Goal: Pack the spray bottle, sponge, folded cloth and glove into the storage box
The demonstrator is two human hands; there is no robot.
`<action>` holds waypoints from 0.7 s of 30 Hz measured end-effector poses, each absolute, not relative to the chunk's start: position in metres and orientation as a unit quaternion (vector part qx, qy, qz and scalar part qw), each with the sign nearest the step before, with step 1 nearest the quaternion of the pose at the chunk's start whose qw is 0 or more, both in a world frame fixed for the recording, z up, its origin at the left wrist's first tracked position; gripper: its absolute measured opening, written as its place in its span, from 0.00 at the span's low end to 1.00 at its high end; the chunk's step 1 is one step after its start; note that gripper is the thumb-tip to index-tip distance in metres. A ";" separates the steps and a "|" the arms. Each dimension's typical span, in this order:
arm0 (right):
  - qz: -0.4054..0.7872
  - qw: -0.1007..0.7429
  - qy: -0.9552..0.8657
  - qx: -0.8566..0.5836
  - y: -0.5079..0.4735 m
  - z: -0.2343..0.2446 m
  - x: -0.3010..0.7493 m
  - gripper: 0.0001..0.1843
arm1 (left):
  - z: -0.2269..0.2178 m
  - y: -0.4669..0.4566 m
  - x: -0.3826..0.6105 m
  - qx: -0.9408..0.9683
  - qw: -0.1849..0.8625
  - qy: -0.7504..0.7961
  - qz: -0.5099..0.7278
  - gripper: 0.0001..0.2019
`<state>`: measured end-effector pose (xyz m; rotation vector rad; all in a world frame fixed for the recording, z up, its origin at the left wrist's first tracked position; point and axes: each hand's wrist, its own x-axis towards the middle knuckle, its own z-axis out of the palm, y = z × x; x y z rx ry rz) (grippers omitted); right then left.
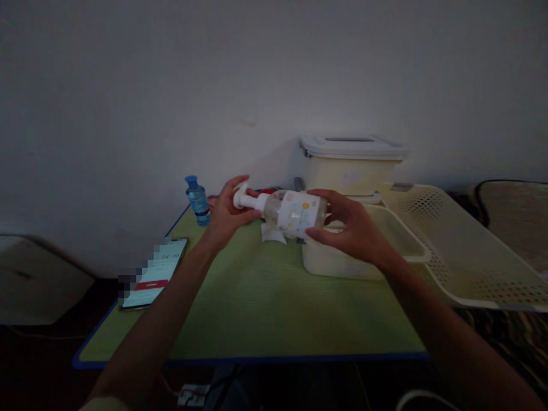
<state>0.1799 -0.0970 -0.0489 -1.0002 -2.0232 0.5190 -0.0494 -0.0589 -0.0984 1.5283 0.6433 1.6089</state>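
Observation:
A clear pump bottle (295, 212) with a white pump head and a patterned white label lies sideways in the air above the table. My left hand (226, 211) is closed around the pump and neck end, thumb below and fingers above. At the other end, my right hand (346, 225) grips the bottle's base between thumb and fingers. The pump points left and the base points right. Behind the bottle, a small white piece of paper or tissue (274, 234) rests on the table. A blue bottle (198, 202) stands upright just left of my left hand.
The green table (257, 319) has a blue edge. A phone (156, 274) lies at its left side. On the right are a lidded box (353, 165), a cream bin (338, 260) and a perforated basket (471, 251). A wall rises behind.

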 end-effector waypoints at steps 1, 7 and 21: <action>0.233 0.397 -0.795 -0.395 -0.094 -0.046 0.193 0.31 | -0.094 -0.060 -0.043 0.624 0.395 0.269 0.617 0.29; 0.328 0.337 -0.794 -0.384 -0.078 -0.041 0.266 0.31 | -0.086 -0.055 0.003 0.713 0.369 0.289 0.523 0.13; 0.312 0.178 -0.814 -0.456 -0.067 -0.069 0.334 0.32 | -0.106 -0.046 0.060 0.848 0.209 0.368 0.318 0.10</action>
